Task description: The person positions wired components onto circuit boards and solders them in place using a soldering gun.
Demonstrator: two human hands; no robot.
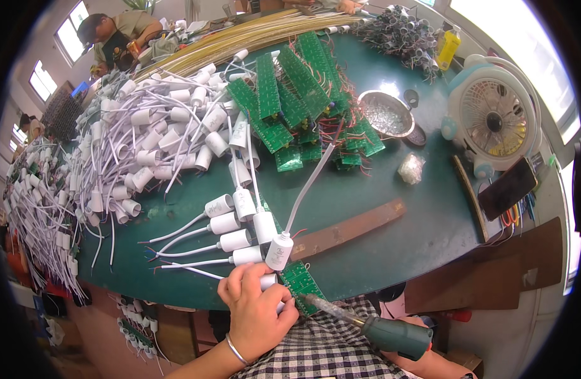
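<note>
At the table's near edge lies a narrow green circuit board (301, 284), with white cylindrical caps with cables (247, 255) in a row along its left side. My left hand (255, 309), with a metal bangle at the wrist, has its fingers closed around a white cap (269, 281) beside the board; the fingers partly cover it. From the lower right, my right hand (409, 361) grips the green handle of a soldering iron (394, 336), which hides most of the fingers. The iron's metal tip meets the board's lower part. Another white cap (279, 251) stands near the board's upper end, its cable rising.
Piled white caps with cables (151, 136) cover the left. Stacked green boards (296, 95) lie behind. A rusty metal bar (350, 228), a metal bowl (385, 114), a fan (494, 120), a phone (508, 188) and a yellow bottle (449, 47) are rightward. Another person (116, 38) sits far left.
</note>
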